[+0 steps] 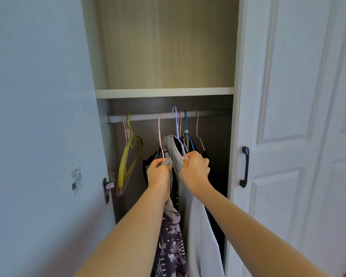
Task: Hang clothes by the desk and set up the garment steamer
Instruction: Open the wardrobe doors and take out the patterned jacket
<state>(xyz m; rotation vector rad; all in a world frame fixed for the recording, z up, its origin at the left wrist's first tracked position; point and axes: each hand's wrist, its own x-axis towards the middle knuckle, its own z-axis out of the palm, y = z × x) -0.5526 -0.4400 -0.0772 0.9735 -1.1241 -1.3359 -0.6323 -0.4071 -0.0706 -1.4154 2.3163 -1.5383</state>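
Observation:
Inside an open wardrobe, several garments hang from a metal rail (148, 117). My left hand (159, 172) is closed on grey cloth at the base of a pink hanger (159, 134). My right hand (195, 169) grips a grey garment (173, 148) at the base of a lilac hanger (177, 132), whose hook stands slightly above the rail. Below my hands hang a purple patterned garment (172, 242) and a white garment (203, 236). Dark clothes hang behind on a blue hanger (186, 124) and a pale one. No steamer or desk is in view.
Empty yellow and pink hangers (128, 156) hang at the rail's left end. A shelf (164, 92) runs just above the rail. The white wardrobe door (298, 136) with a dark handle (245, 166) stands at the right, a pale wall at the left.

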